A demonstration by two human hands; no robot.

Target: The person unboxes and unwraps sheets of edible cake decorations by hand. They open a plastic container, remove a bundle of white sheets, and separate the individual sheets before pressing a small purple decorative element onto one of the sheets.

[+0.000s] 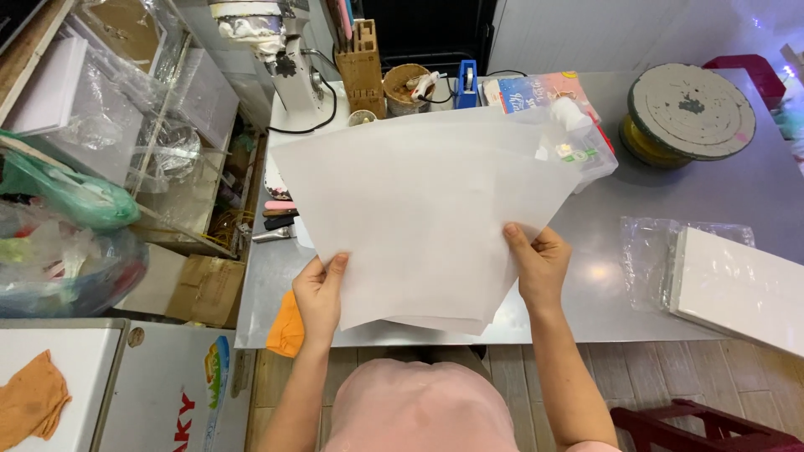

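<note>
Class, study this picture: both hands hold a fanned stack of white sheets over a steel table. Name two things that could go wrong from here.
1. The sheets are pinched only at their lower edge by the left hand and right hand; they are fanned, so one might slip out.
2. Their far edge lies close to the clear plastic box, which might get nudged.

Paper sheets (419,209): several large, thin, white, translucent sheets, fanned out and overlapping, held flat above the steel table (670,209). Lower corners converge toward the near table edge. Left hand (321,295) grips the lower left edge; right hand (540,264) grips the lower right edge.
</note>
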